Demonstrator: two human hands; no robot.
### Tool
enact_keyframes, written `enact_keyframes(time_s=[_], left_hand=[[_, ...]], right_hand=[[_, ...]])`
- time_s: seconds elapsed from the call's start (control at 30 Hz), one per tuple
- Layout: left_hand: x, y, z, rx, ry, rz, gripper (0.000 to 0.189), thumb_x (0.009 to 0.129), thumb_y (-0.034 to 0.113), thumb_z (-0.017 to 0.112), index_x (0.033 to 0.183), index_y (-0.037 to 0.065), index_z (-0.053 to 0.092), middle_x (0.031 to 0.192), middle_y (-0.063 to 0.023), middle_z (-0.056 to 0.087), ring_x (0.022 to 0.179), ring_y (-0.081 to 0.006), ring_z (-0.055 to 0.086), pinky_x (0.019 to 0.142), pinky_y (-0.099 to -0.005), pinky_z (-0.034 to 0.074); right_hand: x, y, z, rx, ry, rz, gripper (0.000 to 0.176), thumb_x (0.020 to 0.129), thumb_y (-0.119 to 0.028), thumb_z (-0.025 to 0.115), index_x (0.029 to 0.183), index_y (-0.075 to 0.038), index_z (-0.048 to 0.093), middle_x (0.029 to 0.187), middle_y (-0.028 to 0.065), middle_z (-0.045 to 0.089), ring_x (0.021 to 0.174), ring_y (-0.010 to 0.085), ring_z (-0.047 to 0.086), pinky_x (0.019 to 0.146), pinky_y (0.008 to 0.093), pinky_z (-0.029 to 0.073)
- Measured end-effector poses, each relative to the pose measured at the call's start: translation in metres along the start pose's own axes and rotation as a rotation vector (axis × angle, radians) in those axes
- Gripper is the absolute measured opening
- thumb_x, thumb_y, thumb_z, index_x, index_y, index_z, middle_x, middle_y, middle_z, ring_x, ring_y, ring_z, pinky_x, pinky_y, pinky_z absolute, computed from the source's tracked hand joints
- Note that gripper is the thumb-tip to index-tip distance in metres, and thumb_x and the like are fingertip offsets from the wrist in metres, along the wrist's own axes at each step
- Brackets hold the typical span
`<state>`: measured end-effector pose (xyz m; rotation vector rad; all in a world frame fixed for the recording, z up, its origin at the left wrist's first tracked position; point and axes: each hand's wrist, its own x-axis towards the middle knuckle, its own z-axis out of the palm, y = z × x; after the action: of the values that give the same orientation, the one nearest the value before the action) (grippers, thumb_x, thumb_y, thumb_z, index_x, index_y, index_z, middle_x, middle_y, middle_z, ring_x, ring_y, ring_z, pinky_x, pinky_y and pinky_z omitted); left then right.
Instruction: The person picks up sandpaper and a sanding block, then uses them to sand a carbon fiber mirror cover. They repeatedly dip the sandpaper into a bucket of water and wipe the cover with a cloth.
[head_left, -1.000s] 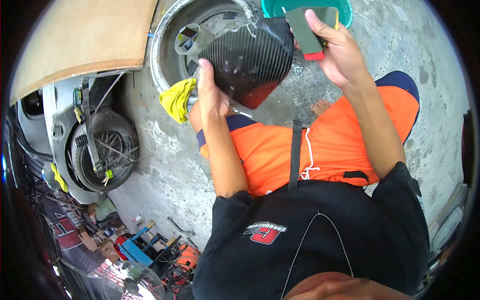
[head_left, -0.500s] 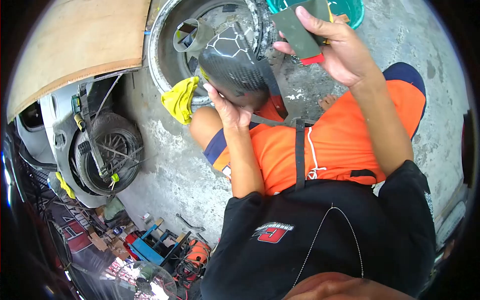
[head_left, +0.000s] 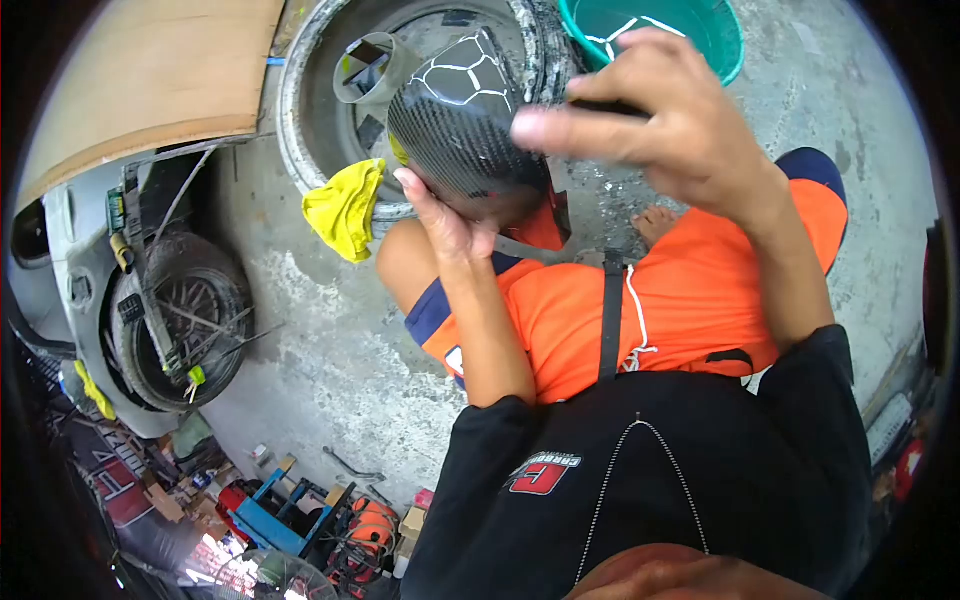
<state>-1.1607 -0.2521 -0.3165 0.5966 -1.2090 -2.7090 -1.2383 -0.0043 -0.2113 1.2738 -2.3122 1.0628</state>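
Note:
My left hand (head_left: 455,225) supports the near end of a curved, glossy carbon-fibre panel (head_left: 455,130), thumb along its left edge and the other fingers hidden beneath. White hexagon lines shine on its far end, and a red part (head_left: 543,225) shows at its near right. Motion smears my right hand (head_left: 650,125), raised right of the panel. Between its thumb and fingers shows a dark sliver of the sandpaper-wrapped block (head_left: 612,107); the rest is hidden. A yellow cloth (head_left: 345,210) drapes over the tyre's rim near my left hand.
The panel lies over a big upturned tyre (head_left: 292,110), which holds a cut plastic container (head_left: 372,68). At the top right is a green bucket (head_left: 733,50) of water. A car wheel (head_left: 190,320) stands at left, with tools, a blue stand (head_left: 268,515) and an orange machine (head_left: 372,525) below.
My right hand has turned over and come lower, so the block's broad face no longer shows. The panel stands a little more upright, its weave now plainer. The whole view has shifted slightly.

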Motion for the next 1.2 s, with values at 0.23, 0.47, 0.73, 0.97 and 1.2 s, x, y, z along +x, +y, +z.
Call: enact_keyframes(time_s=[0.23,0.47,0.73,0.97,1.2], left_hand=[[0.002,-0.002,-0.011,-0.006,-0.064,-0.057,0.08,0.091,0.064,0.062,0.144,0.006,0.048,0.134,-0.0127,0.062,0.119,-0.0295,0.063,0.099,-0.0476,0.055],[-0.011,-0.022,-0.005,0.094,0.127,-0.106,0.071,0.097,0.054,0.063,0.135,-0.005,0.055,0.128,-0.0129,0.066,0.112,-0.0225,0.065,0.097,-0.0358,0.052],[-0.02,-0.043,0.012,0.232,0.252,-0.044,0.056,0.099,0.042,0.065,0.131,-0.004,0.06,0.123,-0.0078,0.066,0.107,-0.0167,0.061,0.097,-0.032,0.046],[-0.011,-0.05,0.038,0.455,0.297,0.032,0.051,0.097,0.04,0.069,0.125,-0.003,0.064,0.119,-0.0094,0.067,0.105,-0.0164,0.061,0.096,-0.0317,0.046],[-0.013,-0.051,0.031,0.412,0.107,0.064,0.054,0.101,0.043,0.063,0.128,-0.003,0.061,0.119,-0.0093,0.068,0.106,-0.0169,0.063,0.095,-0.032,0.048]], right_hand=[[0.044,0.081,-0.011,-0.539,-0.303,0.178,0.023,0.09,-0.009,0.067,0.113,-0.008,0.065,0.094,0.0127,0.065,0.086,0.0294,0.065,0.074,0.0448,0.052],[-0.042,0.234,0.048,-0.511,-0.586,0.664,0.032,0.087,-0.023,0.071,0.117,-0.013,0.068,0.108,0.0181,0.07,0.105,0.0404,0.065,0.088,0.0484,0.053],[-0.067,0.248,0.055,-0.412,-0.659,0.687,0.025,0.085,-0.016,0.072,0.107,-0.006,0.07,0.111,0.016,0.07,0.107,0.0384,0.065,0.094,0.046,0.051],[0.024,0.098,-0.013,-0.39,-0.263,-0.139,0.028,0.082,-0.008,0.066,0.108,-0.017,0.069,0.095,0.0058,0.066,0.094,0.0283,0.063,0.089,0.0434,0.047],[0.018,0.084,-0.033,-0.363,0.006,-0.148,0.019,0.077,-0.008,0.07,0.097,-0.01,0.069,0.1,0.0072,0.07,0.094,0.0295,0.064,0.08,0.042,0.048]])
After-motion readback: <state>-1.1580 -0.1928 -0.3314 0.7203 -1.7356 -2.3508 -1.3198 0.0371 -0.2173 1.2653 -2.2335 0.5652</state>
